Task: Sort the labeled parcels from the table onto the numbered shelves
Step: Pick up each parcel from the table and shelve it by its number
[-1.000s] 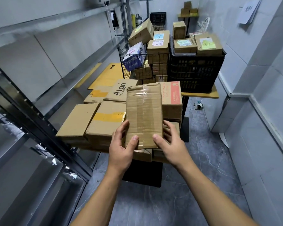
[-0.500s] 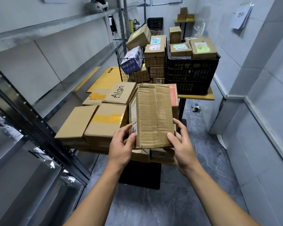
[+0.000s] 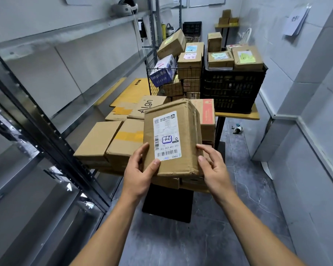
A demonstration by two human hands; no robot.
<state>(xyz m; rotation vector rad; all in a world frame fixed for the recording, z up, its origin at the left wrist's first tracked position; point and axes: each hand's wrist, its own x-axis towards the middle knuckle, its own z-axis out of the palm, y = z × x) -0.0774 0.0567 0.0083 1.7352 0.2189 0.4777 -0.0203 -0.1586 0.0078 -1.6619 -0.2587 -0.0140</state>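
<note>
Along the left, metal shelves [image 3: 65,54], running near to far. Ahead, a table [image 3: 238,117], its near left end crowded with flat boxes [image 3: 98,137]. At its far right, a black crate [image 3: 233,89] topped with more; just left of that, a wire basket [image 3: 152,85], also stuffed full.

Above the table's near end, a brown parcel [image 3: 188,120]: long axis running near to far, far end tipped up, broad labelled face turned toward the camera. Gripped at the near left corner by the left hand [image 3: 138,173], thumb on the face, fingers curled behind. Steadied on the right by the right hand [image 3: 213,169], fingers nearly straight and laid against the near right edge, not wrapped round it.

On the face, a white label [image 3: 166,135], lengthwise with the parcel, barcode at the near end, print upside down. Inside a blue-inked box, a handwritten mark, possibly "72", not sharp enough to be sure.
</note>
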